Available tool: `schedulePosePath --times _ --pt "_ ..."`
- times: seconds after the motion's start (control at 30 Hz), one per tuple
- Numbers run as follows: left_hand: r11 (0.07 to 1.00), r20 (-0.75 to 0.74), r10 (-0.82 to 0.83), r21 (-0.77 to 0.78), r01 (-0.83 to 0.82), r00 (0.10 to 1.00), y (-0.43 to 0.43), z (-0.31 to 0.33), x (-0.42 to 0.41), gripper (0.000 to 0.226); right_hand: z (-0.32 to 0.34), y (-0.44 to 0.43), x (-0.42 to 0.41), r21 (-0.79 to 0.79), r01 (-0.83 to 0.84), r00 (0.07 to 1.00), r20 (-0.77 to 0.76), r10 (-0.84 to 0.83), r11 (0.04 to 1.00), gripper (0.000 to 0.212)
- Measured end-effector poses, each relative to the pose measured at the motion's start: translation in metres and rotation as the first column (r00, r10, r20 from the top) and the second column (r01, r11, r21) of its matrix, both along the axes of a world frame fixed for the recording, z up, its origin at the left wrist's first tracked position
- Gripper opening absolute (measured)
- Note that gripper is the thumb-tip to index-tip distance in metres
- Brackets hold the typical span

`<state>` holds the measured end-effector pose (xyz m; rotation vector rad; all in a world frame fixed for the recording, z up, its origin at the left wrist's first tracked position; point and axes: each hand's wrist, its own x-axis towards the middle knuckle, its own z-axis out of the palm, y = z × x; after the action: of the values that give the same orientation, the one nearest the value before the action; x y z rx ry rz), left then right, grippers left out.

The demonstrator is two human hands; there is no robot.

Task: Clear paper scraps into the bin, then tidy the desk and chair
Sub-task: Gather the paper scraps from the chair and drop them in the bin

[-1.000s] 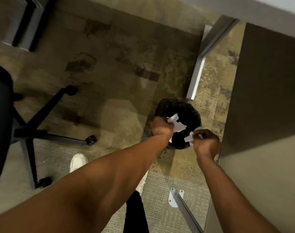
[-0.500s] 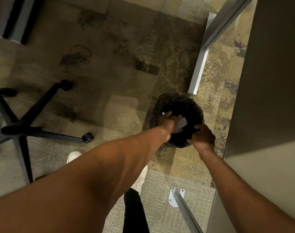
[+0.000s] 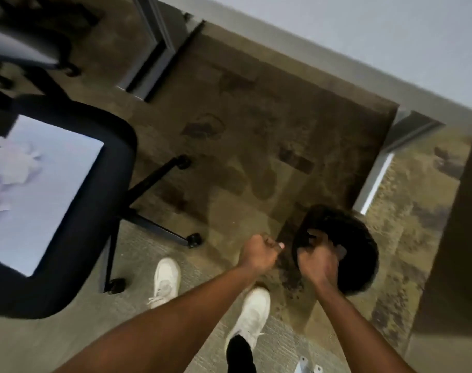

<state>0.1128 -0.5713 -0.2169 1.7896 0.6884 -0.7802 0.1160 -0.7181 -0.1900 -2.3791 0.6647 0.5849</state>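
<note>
Over round bin (image 3: 347, 238) mouth-up, curled right hand (image 3: 316, 258), left hand (image 3: 259, 253) beside

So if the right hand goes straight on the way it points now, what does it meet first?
Probably the bin. The right hand is curled over its near rim and points into the dark opening, so it would likely meet the inside of the bin, though the depth is unclear.

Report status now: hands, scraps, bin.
Left hand fisted beside bin. Right hand curled over bin. More paper scraps on chair.
</note>
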Motion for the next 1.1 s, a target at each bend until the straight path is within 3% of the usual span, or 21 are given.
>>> schedulePosePath --times 0.13,0.37,0.47,0.57,0.7,0.87,1.0,1.1 --pt "0.990 0.066 0.140 -0.009 -0.140 0.988 0.080 0.033 -0.006 0.046 0.035 0.085 0.036 -0.028 -0.192 0.981 -0.012 0.192 0.981 0.035" --pt "0.962 0.208 0.098 0.230 -0.146 0.973 0.240 0.104 -0.022 0.023 0.096 0.244 0.065 0.199 -0.483 0.865 0.257 0.430 0.853 0.057" --pt "0.905 0.284 0.084 0.379 -0.193 0.955 0.308 0.124 -0.025 0.012 0.108 0.301 0.070 0.235 -0.598 0.791 0.324 0.519 0.766 0.064" --pt "0.775 0.402 0.106 0.540 -0.329 0.910 0.374 0.136 -0.037 0.012 0.113 0.358 0.071 0.151 -0.741 0.660 0.336 0.671 0.654 0.074" --pt "0.572 0.485 0.172 0.660 -0.487 0.858 0.449 0.144 -0.053 0.036 0.120 0.427 0.069 0.059 -0.858 0.499 0.332 0.800 0.511 0.083" --pt "0.387 0.408 0.313 0.770 -0.508 0.858 0.513 0.144 -0.067 0.091 0.124 0.504 0.071 0.003 -0.934 0.343 0.284 0.895 0.356 0.086" --pt "0.476 0.241 0.455 0.747 -0.463 0.857 0.550 0.132 -0.072 0.127 0.120 0.554 0.077 -0.061 -0.965 0.233 0.250 0.940 0.255 0.088" --pt "0.549 0.159 0.527 0.686 -0.477 0.835 0.571 0.121 -0.071 0.140 0.113 0.583 0.081 -0.082 -0.975 0.184 0.225 0.957 0.207 0.088"
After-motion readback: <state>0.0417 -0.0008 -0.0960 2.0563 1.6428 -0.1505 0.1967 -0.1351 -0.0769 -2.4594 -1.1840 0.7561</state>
